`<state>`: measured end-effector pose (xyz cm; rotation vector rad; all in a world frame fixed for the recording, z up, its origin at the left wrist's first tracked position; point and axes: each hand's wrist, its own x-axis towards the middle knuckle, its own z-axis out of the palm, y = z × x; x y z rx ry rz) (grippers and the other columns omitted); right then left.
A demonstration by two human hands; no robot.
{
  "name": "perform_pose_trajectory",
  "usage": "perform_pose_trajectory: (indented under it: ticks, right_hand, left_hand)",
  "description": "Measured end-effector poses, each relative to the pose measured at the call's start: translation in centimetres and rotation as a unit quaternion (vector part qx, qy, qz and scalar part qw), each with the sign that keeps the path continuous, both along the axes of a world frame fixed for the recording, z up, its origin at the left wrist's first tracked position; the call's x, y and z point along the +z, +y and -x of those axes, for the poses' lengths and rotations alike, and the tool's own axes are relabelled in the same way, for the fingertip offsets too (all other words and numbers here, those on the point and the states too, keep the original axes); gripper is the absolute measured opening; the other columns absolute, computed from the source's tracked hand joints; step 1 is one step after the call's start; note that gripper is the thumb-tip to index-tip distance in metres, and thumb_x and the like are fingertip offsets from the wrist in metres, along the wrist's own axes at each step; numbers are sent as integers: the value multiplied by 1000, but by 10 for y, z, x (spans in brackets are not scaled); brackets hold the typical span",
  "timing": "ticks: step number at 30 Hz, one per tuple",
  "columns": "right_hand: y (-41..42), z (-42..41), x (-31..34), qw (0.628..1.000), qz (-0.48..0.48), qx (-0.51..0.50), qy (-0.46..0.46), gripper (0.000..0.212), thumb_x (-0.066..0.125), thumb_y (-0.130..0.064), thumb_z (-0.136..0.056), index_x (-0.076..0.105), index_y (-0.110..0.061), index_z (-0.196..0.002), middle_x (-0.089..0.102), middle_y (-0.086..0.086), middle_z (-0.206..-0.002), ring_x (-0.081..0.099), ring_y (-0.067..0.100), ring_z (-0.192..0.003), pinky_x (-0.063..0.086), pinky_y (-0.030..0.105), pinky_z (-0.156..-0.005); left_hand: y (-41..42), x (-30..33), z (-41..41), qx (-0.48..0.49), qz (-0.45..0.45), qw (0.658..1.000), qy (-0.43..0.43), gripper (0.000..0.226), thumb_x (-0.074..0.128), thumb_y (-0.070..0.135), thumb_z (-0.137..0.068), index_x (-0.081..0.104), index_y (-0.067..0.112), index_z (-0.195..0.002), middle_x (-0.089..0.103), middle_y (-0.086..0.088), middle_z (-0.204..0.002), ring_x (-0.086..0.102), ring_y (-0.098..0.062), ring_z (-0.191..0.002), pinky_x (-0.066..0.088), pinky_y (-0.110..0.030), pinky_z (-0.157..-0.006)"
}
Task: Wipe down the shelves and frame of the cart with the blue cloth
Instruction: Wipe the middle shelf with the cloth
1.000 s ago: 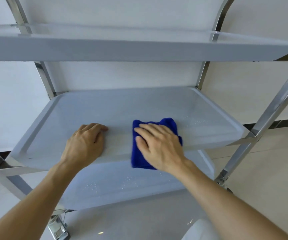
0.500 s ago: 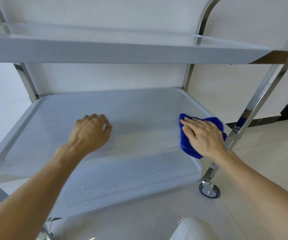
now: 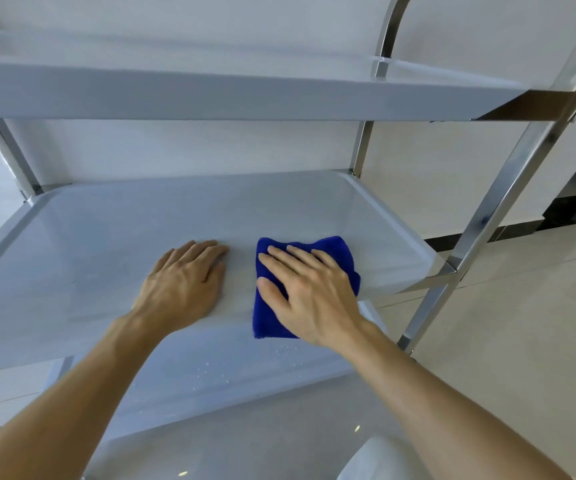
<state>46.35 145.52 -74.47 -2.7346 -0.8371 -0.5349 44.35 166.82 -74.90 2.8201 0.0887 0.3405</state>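
Pressing flat with straight, spread fingers, the right hand [image 3: 309, 292] pins the blue cloth [image 3: 335, 249] on the middle shelf [image 3: 106, 237], its near edge draped over the shelf's front lip. Just left of the cloth, the left hand [image 3: 182, 285] rests palm-down and holds nothing. Unwiped shelf probably lies beyond the cloth's far edge, toward the back rim, though glare hides any wetness.

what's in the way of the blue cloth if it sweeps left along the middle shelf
The left hand lies flat on the grey middle shelf, just left of the folded blue cloth under the right hand. Beyond it, nothing visible stands on the shelf.
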Motion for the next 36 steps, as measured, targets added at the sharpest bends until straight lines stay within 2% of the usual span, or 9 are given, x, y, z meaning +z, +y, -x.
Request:
perform_pose_trajectory:
  ticks: [4,9,15,18,22,27,31,34,36]
  right_hand:
    - [-66,-43,9,995,46,-50,69,51,28,-49,-102,47,-34,-147,41,-14,-156,37,8,-144,26,34,-120]
    - [-142,-99,15,973,63,-158,157,62,22,-50,-101,26,-22,-156,33,-8,-161,29,10,-147,20,37,-120]
    - [-107,-150,26,939,96,-238,228,51,18,-41,-102,38,-18,-143,31,-6,-159,25,21,-147,17,52,-118]
    - [-54,-150,26,952,104,-190,218,53,17,-41,-103,34,-21,-149,26,-8,-162,23,20,-149,14,55,-117]
    - [19,-118,18,984,98,-10,148,57,25,-49,-102,26,-30,-156,18,-17,-165,15,8,-152,9,46,-122]
    - [-8,-114,19,979,94,105,145,59,33,-59,-101,27,-38,-156,21,-23,-163,15,-1,-150,9,33,-123]
    - [-77,-154,25,987,43,-38,152,51,42,-49,-103,39,-33,-152,33,-14,-161,27,6,-149,17,27,-122]
    - [-110,-189,25,957,74,-210,184,54,26,-52,-103,35,-30,-152,27,-12,-164,24,13,-150,21,40,-121]
    - [-97,-208,22,940,82,-275,186,49,20,-46,-101,44,-25,-139,34,-9,-160,28,20,-147,23,52,-114]
  left_hand:
    - [-1,1,1,-3,-3,1000,-16,41,32,38,-103,46,34,-141,41,17,-150,30,-11,-143,19,-34,-119]
    - [-12,0,-11,25,-21,999,-16,46,29,37,-100,44,27,-143,39,8,-152,28,-16,-143,17,-39,-120]
    - [-20,2,-29,34,-32,999,4,47,33,39,-98,44,29,-142,39,11,-154,30,-13,-142,17,-37,-117]
    - [-9,8,-32,20,-51,999,-4,39,38,35,-98,53,35,-135,53,15,-142,45,-15,-132,27,-34,-109]
    - [4,12,-37,8,-17,999,-44,32,43,26,-96,61,35,-120,61,12,-124,49,-19,-115,33,-38,-101]
    - [5,7,-46,43,-20,999,-1,44,38,34,-98,44,28,-141,36,0,-155,29,-21,-142,16,-41,-117]
    - [4,3,-47,41,-25,999,-7,45,31,38,-99,41,32,-143,35,7,-155,24,-17,-145,12,-42,-119]
    - [2,1,-47,43,-35,998,-7,47,27,39,-99,38,32,-145,33,7,-155,23,-16,-145,12,-44,-120]
    - [2,0,-48,47,-39,998,-1,49,24,40,-99,35,32,-145,31,7,-155,21,-16,-146,11,-45,-120]
